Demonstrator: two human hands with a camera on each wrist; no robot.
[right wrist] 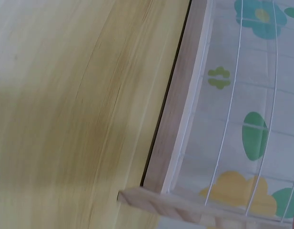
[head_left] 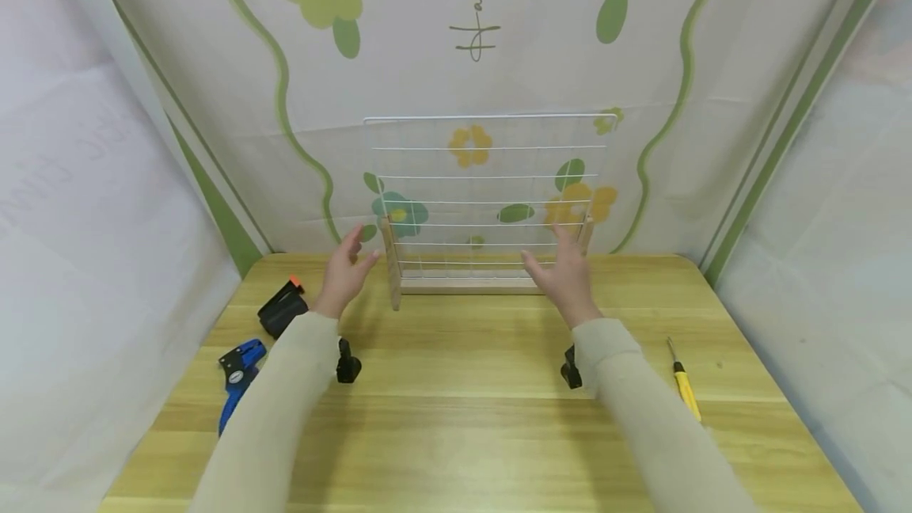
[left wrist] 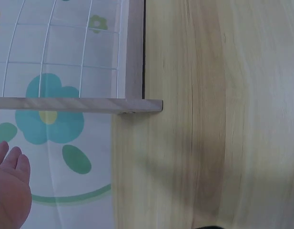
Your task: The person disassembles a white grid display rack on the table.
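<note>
A white wire grid stands upright in a wooden base at the back of the table. My left hand, fingers spread, is beside the left wooden side piece without gripping it. In the left wrist view part of the left hand shows near that side piece. My right hand is raised in front of the grid's right part, thumb and fingers apart; whether it touches the grid I cannot tell. The right wrist view shows the right side piece and the base bar.
On the wooden table, a black holder and a blue tool lie at the left. A yellow-handled screwdriver lies at the right. Small black objects show by both sleeves. A patterned cloth hangs behind.
</note>
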